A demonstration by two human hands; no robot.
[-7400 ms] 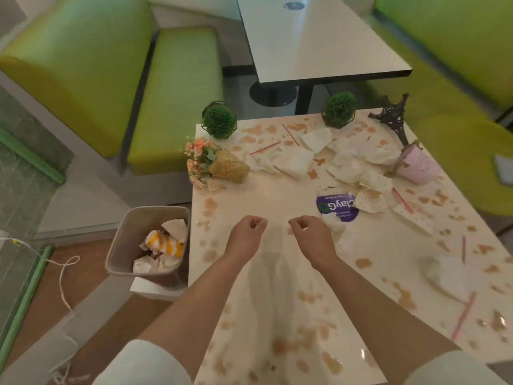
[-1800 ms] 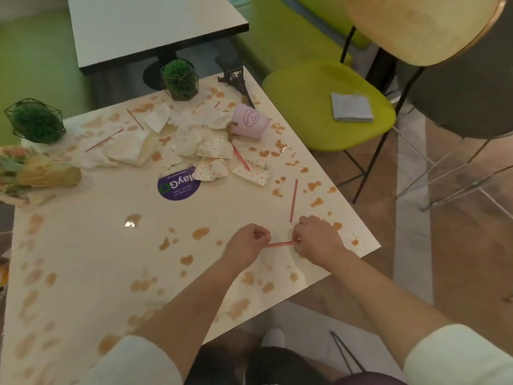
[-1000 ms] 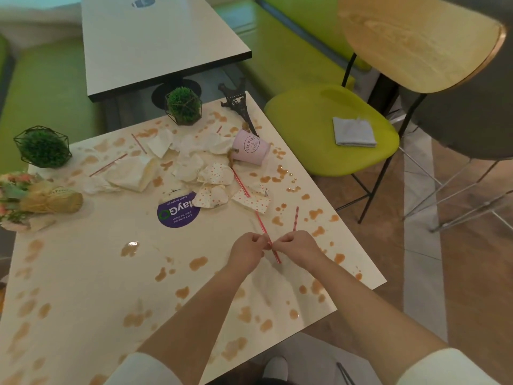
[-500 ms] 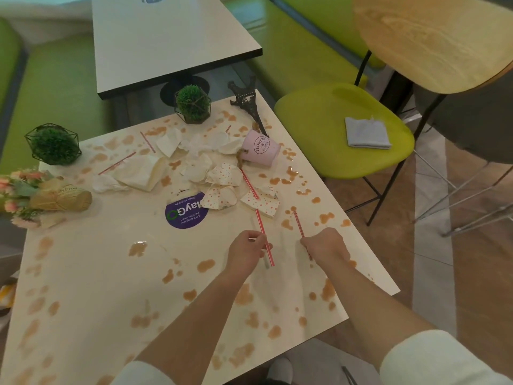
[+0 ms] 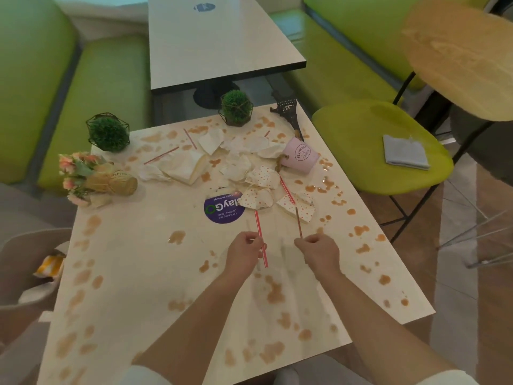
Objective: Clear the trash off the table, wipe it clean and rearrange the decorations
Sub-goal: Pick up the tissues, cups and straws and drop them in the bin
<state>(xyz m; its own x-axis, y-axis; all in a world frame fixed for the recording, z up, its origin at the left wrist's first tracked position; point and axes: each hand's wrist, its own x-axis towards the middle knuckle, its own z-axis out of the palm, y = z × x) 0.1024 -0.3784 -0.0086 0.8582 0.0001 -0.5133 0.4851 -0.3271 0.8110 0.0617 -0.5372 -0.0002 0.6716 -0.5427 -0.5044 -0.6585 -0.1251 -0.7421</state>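
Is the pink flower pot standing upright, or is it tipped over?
Tipped over. The pink pot lies on its side on the table, its printed wall facing up.

The desk runs off the bottom of the picture. The bin at the left is cut off and blurry. The words on the purple sticker are upside down and partly covered by a dotted paper. The small print is too tiny to read.
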